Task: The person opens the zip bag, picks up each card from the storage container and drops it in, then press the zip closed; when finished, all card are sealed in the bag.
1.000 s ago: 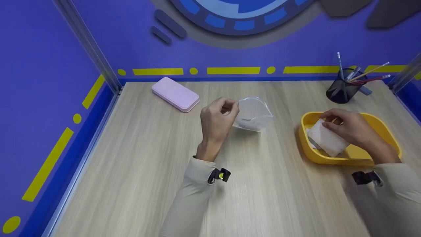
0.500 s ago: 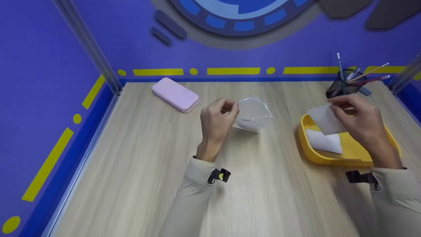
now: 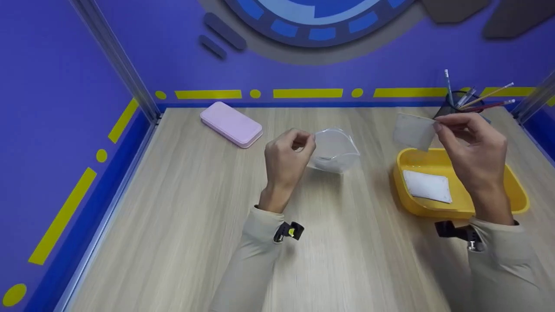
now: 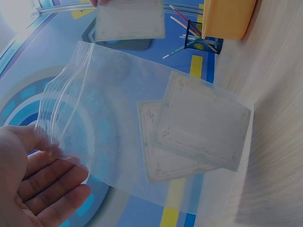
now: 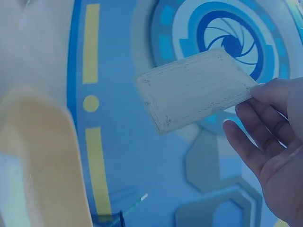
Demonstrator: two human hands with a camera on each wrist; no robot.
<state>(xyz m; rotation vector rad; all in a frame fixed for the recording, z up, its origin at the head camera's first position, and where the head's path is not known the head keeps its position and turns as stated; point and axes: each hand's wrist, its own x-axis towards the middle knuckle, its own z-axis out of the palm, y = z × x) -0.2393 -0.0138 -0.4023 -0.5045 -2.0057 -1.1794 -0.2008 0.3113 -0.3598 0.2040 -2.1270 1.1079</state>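
A pale card is pinched by one edge between thumb and fingertips of the right hand, so that its face hangs free to the hand's left, lifted above the yellow tray. Held by the edge, the card's leading side is left clear for sliding in somewhere. A second white card lies flat in the tray below that hand. Well apart to the left, a clear zip bag is pinched at its upper corner by the left hand, fingers curled on the plastic, its bottom resting on the table; so held, the bag stands upright. Two cards are seen inside it, overlapping. Beyond the right hand stands a pen cup; beyond the left hand lies a pink case.
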